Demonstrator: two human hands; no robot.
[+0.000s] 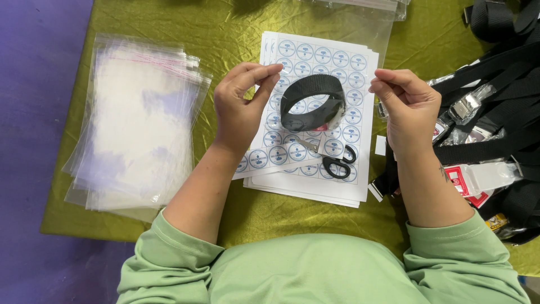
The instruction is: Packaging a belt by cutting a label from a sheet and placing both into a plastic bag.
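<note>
your left hand [239, 110] and right hand [406, 110] each pinch an edge of a clear bag [360, 53] with the coiled black strap [312, 102] inside, over the sticker sheets [315, 112] mid-table; a loose pinch could drop it onto the scissors [332, 160]

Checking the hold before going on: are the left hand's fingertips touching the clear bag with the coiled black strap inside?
Touching. The head view shows the left hand pinching the clear bag at its top corner.

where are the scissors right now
In the head view, the black-handled scissors lie on the sticker sheets, just below the coiled black strap, between the two hands.
</note>
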